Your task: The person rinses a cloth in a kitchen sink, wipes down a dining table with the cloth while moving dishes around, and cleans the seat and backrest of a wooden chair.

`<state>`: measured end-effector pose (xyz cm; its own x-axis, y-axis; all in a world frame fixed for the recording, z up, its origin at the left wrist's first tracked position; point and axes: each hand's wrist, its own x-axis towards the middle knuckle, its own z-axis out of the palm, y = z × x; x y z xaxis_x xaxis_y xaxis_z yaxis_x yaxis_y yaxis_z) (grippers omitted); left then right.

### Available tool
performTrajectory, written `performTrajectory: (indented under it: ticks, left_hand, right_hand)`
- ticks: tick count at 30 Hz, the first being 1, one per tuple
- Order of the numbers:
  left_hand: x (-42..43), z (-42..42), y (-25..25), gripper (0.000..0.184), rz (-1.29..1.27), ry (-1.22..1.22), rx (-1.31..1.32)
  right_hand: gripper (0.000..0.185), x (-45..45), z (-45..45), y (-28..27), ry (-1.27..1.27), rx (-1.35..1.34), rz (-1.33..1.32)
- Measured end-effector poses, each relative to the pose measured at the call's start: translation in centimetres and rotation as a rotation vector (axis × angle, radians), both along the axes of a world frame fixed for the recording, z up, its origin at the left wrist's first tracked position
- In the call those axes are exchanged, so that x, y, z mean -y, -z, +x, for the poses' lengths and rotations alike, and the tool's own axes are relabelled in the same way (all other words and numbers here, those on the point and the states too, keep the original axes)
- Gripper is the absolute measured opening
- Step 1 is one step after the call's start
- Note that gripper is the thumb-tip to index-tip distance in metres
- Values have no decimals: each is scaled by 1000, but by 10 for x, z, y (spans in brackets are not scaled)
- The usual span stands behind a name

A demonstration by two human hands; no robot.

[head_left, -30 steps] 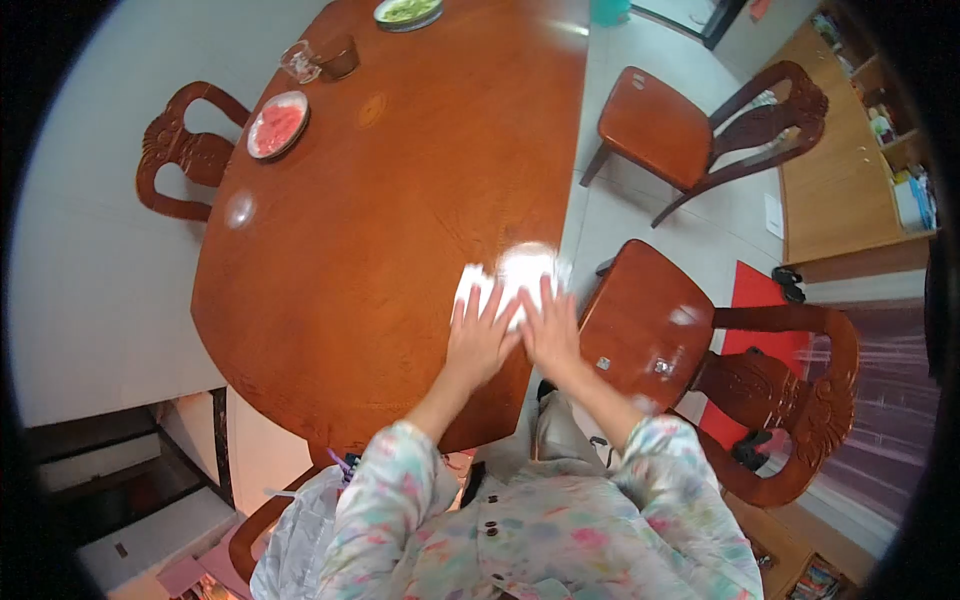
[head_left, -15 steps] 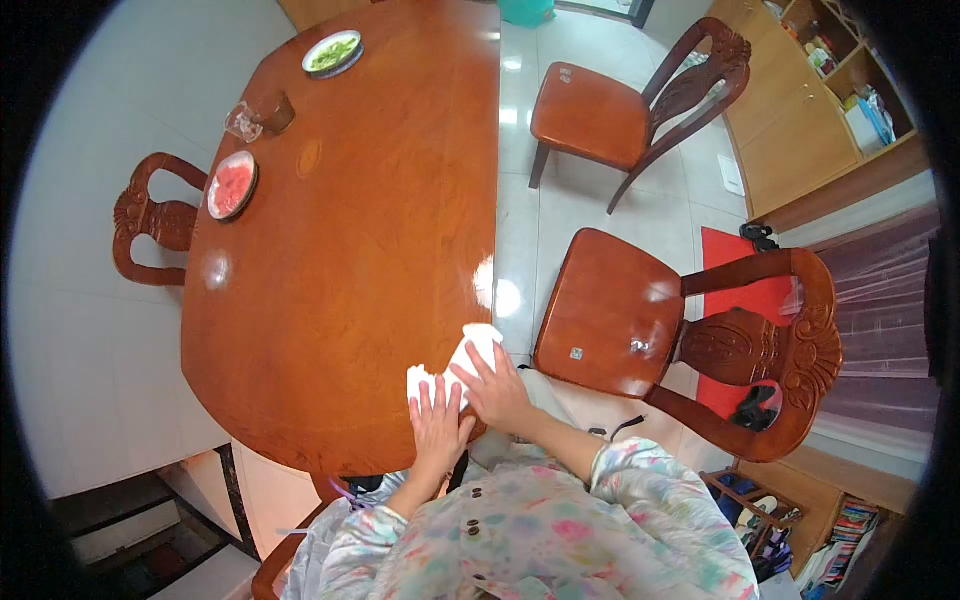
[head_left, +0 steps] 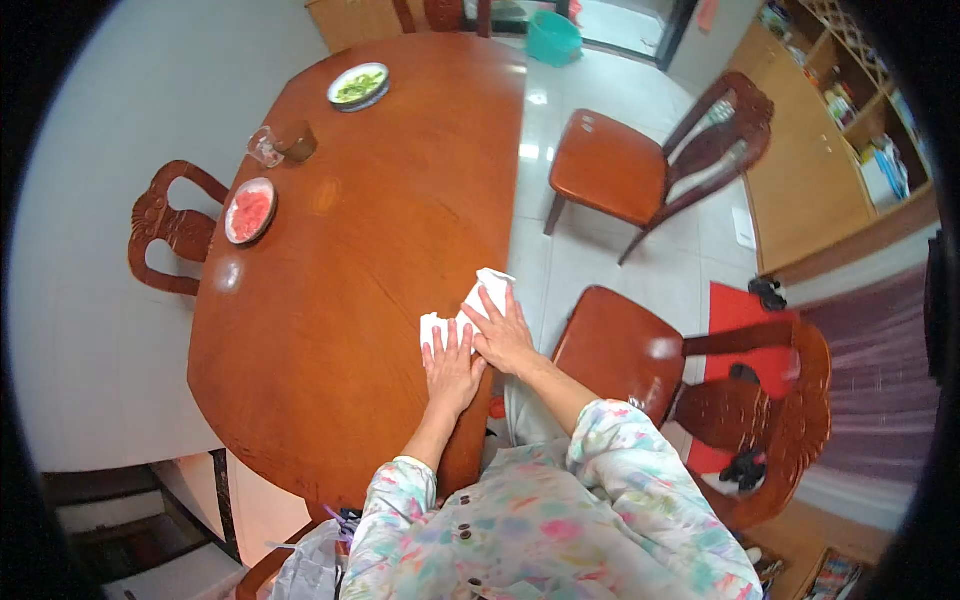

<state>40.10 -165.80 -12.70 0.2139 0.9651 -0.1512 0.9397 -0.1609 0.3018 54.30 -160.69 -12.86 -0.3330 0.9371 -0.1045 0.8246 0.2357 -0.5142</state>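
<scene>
Under both palms lies a white cloth or tissue [head_left: 488, 290], pressed on the brown wooden table [head_left: 350, 330] near its right edge. My left hand [head_left: 452, 375] rests flat on the left part of the white piece, fingers spread. Beside it my right hand [head_left: 503, 335] lies on the right part, its fingers also stretched out. The two hands nearly touch at the thumbs. Parts of the white piece are hidden beneath them.
On the table's far left stand a plate of red food [head_left: 250, 211], a clear cup [head_left: 265, 147], a dark cup [head_left: 296, 141] and a plate of green food [head_left: 358, 87]. Chairs [head_left: 615, 345] stand at the right and left. A teal bin [head_left: 553, 40] is on the floor beyond.
Both hands and the white piece came back toward the body, then moved slightly forward along the table's right edge. The camera view has shifted too.
</scene>
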Motion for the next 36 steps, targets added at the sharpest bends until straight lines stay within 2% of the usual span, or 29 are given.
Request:
performTrajectory:
  ticks: [2,7,10,15,19,23,25,26,27,29,31,32,34,36]
  left_hand:
    - [-38,6,5,64,31,5,4]
    - [-164,39,10,60,121,-22,42]
    - [-251,67,12,59,80,-65,20]
    - [-382,107,5,59,40,-57,-11]
    - [-433,118,5,59,41,-157,12]
    - [-393,103,-11,59,-57,-287,25]
    - [-338,86,-17,59,-60,-328,8]
    - [-305,77,-16,60,-81,-363,-13]
    - [-268,70,-15,63,-122,-414,-25]
    - [-197,65,-19,66,-116,-558,-16]
    - [-138,63,-13,72,-146,-761,39]
    - [-124,64,-17,72,-180,-818,33]
    - [-124,58,-8,71,-137,-932,11]
    - [-147,37,6,70,-99,-900,-47]
  right_hand:
    - [58,-36,6,-7,15,27,-50]
    - [54,-163,42,14,7,-2,112]
    - [56,-251,65,30,1,6,301]
    - [54,-381,104,27,26,-15,319]
    - [50,-446,108,26,-69,27,453]
    - [52,-428,86,24,-238,-27,487]
    - [52,-386,74,8,-428,-4,364]
    - [52,-365,64,7,-543,69,302]
    - [53,-341,45,4,-742,517,465]
    - [53,-294,11,3,-961,616,433]
    - [51,-249,-14,19,-1018,43,236]
    - [51,-241,-23,12,-1095,-58,245]
    - [52,-249,-41,4,-1139,-153,198]
    - [55,-271,-57,0,-1102,30,239]
